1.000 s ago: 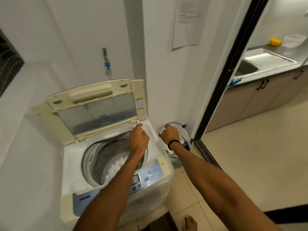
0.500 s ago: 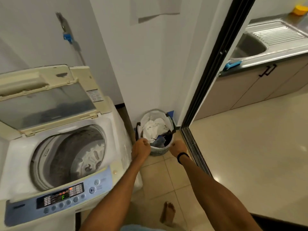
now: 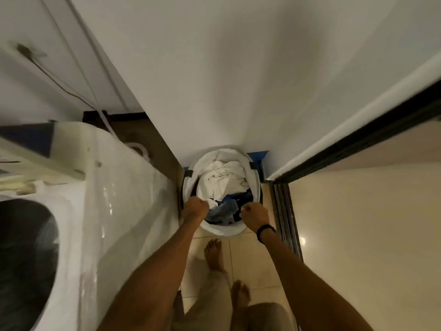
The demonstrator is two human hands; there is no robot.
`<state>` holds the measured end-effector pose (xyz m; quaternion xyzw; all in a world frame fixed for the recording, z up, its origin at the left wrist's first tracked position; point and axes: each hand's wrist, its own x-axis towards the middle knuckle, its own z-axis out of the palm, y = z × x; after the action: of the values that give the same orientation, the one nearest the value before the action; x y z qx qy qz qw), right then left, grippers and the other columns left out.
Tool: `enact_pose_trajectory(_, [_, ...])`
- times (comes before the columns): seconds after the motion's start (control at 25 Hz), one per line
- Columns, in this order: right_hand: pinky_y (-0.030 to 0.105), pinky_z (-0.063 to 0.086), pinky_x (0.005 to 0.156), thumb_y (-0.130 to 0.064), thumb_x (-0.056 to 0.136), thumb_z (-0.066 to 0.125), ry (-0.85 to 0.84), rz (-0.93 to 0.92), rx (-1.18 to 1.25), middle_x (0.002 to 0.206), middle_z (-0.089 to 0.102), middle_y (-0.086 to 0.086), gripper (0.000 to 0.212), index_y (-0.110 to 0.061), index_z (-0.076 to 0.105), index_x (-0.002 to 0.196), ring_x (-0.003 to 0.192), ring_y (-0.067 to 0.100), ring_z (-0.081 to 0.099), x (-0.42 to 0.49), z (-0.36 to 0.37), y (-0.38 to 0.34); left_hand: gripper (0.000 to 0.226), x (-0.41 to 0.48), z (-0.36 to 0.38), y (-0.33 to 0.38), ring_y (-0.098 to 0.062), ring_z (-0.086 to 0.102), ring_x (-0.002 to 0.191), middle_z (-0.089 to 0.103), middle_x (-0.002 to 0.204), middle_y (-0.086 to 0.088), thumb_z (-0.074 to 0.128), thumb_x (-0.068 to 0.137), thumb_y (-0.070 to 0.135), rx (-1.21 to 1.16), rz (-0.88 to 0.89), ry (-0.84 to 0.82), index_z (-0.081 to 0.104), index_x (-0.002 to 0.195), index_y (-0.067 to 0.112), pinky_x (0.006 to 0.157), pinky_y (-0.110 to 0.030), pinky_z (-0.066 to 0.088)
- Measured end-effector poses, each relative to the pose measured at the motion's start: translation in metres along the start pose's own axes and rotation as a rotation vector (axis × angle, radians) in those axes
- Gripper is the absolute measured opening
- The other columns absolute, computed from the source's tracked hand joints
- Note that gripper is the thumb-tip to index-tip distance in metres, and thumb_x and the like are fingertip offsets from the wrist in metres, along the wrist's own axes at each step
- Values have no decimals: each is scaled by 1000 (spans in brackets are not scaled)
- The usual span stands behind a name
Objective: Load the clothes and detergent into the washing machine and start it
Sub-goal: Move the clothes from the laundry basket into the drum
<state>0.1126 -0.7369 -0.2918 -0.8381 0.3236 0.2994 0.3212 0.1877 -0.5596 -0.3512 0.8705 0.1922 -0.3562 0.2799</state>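
A round white laundry basket [image 3: 223, 231] stands on the tiled floor against the wall, holding white clothes [image 3: 222, 177] on top and blue and dark ones [image 3: 225, 211] at the near side. My left hand [image 3: 195, 207] is closed on the basket's near left rim. My right hand [image 3: 254, 215], with a black wristband, is closed on the near right rim. The white top-load washing machine [image 3: 124, 199] stands to the left, its lid up and its dark drum [image 3: 23, 259] open at the left edge. No detergent is in view.
A white wall [image 3: 238, 80] rises right behind the basket. A black sliding door track [image 3: 286, 216] runs along the floor to the right. A white hose [image 3: 140, 149] lies behind the machine. My bare feet [image 3: 214, 254] stand just before the basket.
My hands left the machine's top, dropped to the basket and closed on its rim. The view tilted down and moved in over the basket.
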Motion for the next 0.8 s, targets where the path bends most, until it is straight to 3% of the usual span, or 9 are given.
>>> enact_pose_trajectory(0.12, [34, 49, 74, -16, 94, 46, -47, -65, -20, 91, 68, 15, 27, -1, 68, 90, 89, 31, 64, 91, 35, 9, 56, 88, 53, 3, -36, 57, 122, 60, 134, -19, 62, 93, 37, 0, -87, 9, 53, 134, 0, 97, -38, 48])
enact_pose_trajectory(0.2, [36, 49, 80, -18, 94, 47, -67, -98, -26, 97, 69, 15, 27, -4, 70, 98, 92, 30, 63, 134, 56, 17, 71, 134, 83, -1, -36, 47, 134, 47, 147, -20, 60, 95, 41, 56, -99, 15, 37, 146, -1, 106, -39, 41])
enact_pose_trajectory(0.32, [36, 49, 79, -18, 94, 47, -98, -153, -77, 87, 64, 12, 22, -10, 66, 87, 81, 26, 57, 182, 84, 33, 88, 194, 124, -14, -36, 42, 139, 39, 153, -20, 63, 90, 51, 56, -158, 60, 27, 151, -1, 110, -41, 38])
enact_pose_trajectory(0.44, [43, 54, 76, -12, 94, 48, -121, -180, -59, 86, 68, 19, 25, 2, 66, 82, 81, 35, 63, 200, 100, 51, 72, 219, 144, -19, -36, 48, 132, 47, 146, -20, 60, 92, 43, 59, -180, 82, 39, 145, 0, 104, -42, 43])
enact_pose_trajectory(0.52, [48, 53, 78, -12, 93, 50, -127, -146, 20, 83, 66, 21, 24, 1, 64, 79, 80, 36, 62, 194, 97, 58, 43, 202, 134, -4, -33, 62, 114, 63, 125, -16, 56, 93, 30, -59, -151, 197, 60, 124, -1, 91, -39, 51])
enact_pose_trajectory(0.6, [49, 52, 82, -12, 94, 48, -129, -119, 54, 89, 67, 20, 21, 0, 64, 85, 85, 36, 62, 176, 83, 58, 33, 154, 108, 23, -29, 64, 101, 66, 107, -12, 52, 94, 26, -272, -84, 342, 66, 103, -2, 86, -39, 51])
enact_pose_trajectory(0.68, [45, 50, 91, -13, 94, 49, -123, -124, 59, 109, 67, 19, 24, -1, 63, 109, 102, 36, 61, 146, 60, 47, 28, 79, 65, 55, -32, 62, 99, 65, 104, -19, 47, 96, 23, -531, 1, 410, 64, 94, 2, 87, -42, 49])
enact_pose_trajectory(0.8, [43, 45, 103, -23, 89, 62, -67, -146, 210, 139, 49, 20, 65, -10, 33, 146, 127, 37, 48, 89, 10, 17, 23, -61, -14, 98, -19, 59, 87, 63, 90, -5, 42, 98, 20, -864, 22, 348, 62, 91, 12, 79, -35, 50])
